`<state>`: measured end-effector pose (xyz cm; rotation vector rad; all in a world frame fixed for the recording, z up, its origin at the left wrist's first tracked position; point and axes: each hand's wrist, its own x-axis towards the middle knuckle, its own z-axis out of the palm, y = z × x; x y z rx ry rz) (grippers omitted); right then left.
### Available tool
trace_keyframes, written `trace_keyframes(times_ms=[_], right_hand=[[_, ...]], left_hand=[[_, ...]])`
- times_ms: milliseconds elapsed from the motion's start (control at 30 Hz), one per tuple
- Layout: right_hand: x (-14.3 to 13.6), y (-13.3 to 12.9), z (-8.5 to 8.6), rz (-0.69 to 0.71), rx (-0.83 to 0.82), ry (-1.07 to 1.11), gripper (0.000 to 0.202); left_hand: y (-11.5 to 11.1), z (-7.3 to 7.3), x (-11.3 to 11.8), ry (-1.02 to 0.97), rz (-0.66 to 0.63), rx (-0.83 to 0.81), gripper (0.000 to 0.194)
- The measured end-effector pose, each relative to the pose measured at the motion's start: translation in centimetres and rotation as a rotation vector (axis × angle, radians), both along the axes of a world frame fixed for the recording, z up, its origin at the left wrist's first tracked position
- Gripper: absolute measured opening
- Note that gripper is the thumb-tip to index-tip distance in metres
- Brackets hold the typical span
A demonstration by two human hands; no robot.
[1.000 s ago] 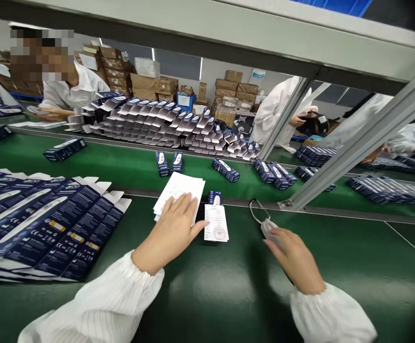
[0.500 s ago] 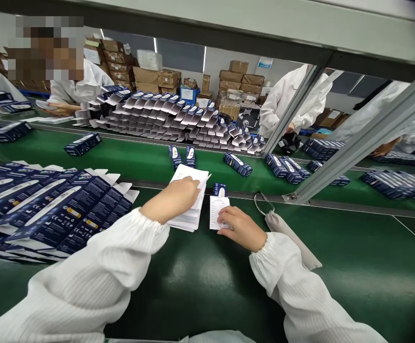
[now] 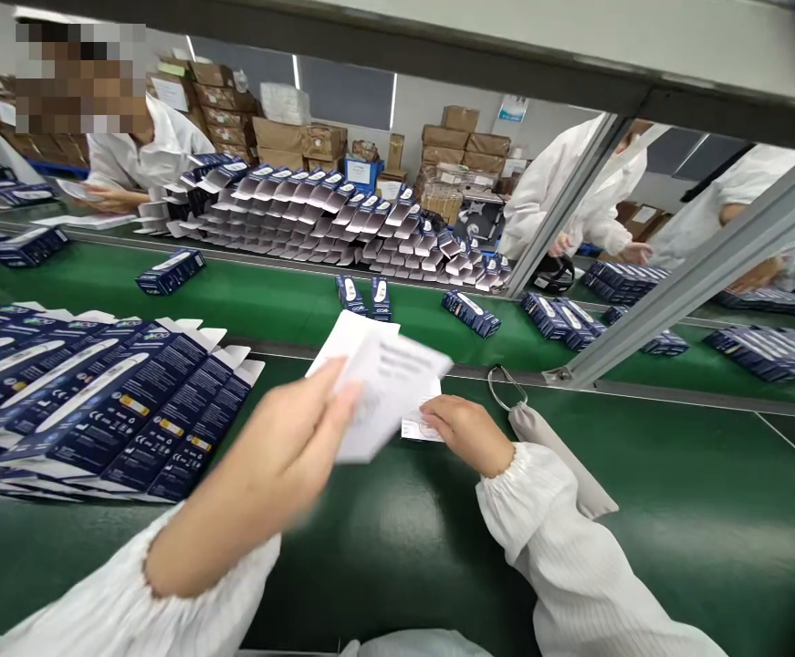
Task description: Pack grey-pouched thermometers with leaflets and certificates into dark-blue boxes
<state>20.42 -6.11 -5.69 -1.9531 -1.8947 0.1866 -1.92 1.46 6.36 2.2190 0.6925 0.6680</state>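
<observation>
My left hand (image 3: 277, 447) pinches a folded white leaflet (image 3: 393, 392) between thumb and fingers, above the green bench. The leaflet is smeared by motion. Behind it, partly hidden, lies a stack of white leaflets (image 3: 352, 338). My right hand (image 3: 469, 431) is closed at the right edge of a printed white sheet (image 3: 416, 429) lying on the bench; the raised leaflet covers part of this sheet. To the right of that hand lies a grey drawstring pouch (image 3: 561, 461).
Blue printed boxes (image 3: 116, 401) with raised flaps are piled at left. Several closed boxes (image 3: 471, 313) sit on the green conveyor (image 3: 266, 301). Open boxes (image 3: 315, 214) are stacked beyond it. A slanted metal post (image 3: 575, 201) rises at right. Co-workers in white (image 3: 141, 151) stand across.
My left hand has lifted a leaflet off the stack and brought it nearer and toward the right hand. The right hand stays at the printed sheet, its fingers now closer to the edge.
</observation>
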Motion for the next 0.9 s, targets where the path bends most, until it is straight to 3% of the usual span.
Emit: trace_keyframes(times_ms=[67,100,233,333,500,633,767,900], right_hand=[[-0.1,0.1,-0.1,-0.083,0.015,-0.024,0.019],[-0.2,0.2,-0.1,-0.115,0.03,-0.023,0.021],[-0.5,0.0,-0.3,-0.167,0.172,0.063,0.023],[-1.0,-0.7,-0.1,-0.076,0.243,0.128,0.02],[-2.4,-2.5,1.2,0.105,0.217,0.129,0.018],[-3.9,-4.1,1.9,0.201,0.23,0.135,0.018],[-5.5,-5.2,1.1,0.224,0.192,0.146,0.019],[-6.3,-5.9,0.2,0.198,0.168,0.181,0.019]], left_hand=[[-1.7,-2.2,-0.6,0.006,-0.16,-0.379,0.025],[-2.5,-3.8,-0.6,0.011,-0.173,-0.58,0.028],[-4.9,-10.0,0.6,-0.108,-0.106,-1.227,0.037],[-5.9,-12.0,1.3,-0.271,-0.034,-1.491,0.037],[-5.9,-11.8,2.0,-0.44,0.012,-1.665,0.034],[-5.7,-12.7,2.5,-0.461,0.032,-1.696,0.03],[-5.7,-13.4,2.9,-0.548,0.008,-1.671,0.036],[-5.6,-13.2,2.9,-0.585,-0.075,-1.72,0.042]])
